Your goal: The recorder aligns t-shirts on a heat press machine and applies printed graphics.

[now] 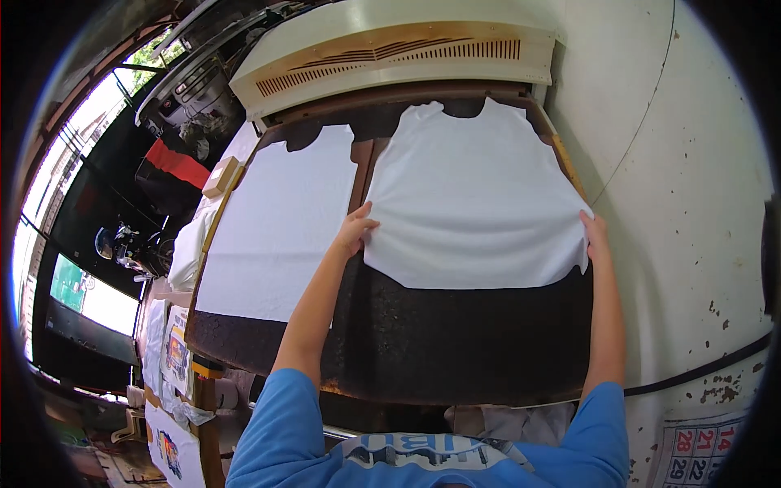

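A white cloth piece [476, 183] lies over the right half of the dark counter [480, 346]. It is thin, smooth and matte, cut like a shirt front, with two shoulder points and a scooped neck at the far end. Soft creases run across its lower part between the two hands. The left hand [355, 230] pinches its left edge, thumb on top; the right hand [597, 233] has its fingers closed on the right edge, where the fabric bunches and hangs in a small point.

To the left lies a second white panel [277, 220] of similar cut, flatter, with a faint crease across it. The counter's surface is dark and scuffed, with a brown strip [358, 189] between its halves. Behind stands a cream metal hood [399, 53] with rows of narrow slots.

The person's blue shirt [281, 423] has pale block lettering across the chest, partly cut off. A calendar [701, 454] at lower right shows red and dark numerals; the wall [651, 146] above has flaking paint. On the left are a small tan box [219, 177], its contents hidden, a red cloth [176, 165], and white sheets with colourful prints [176, 354].
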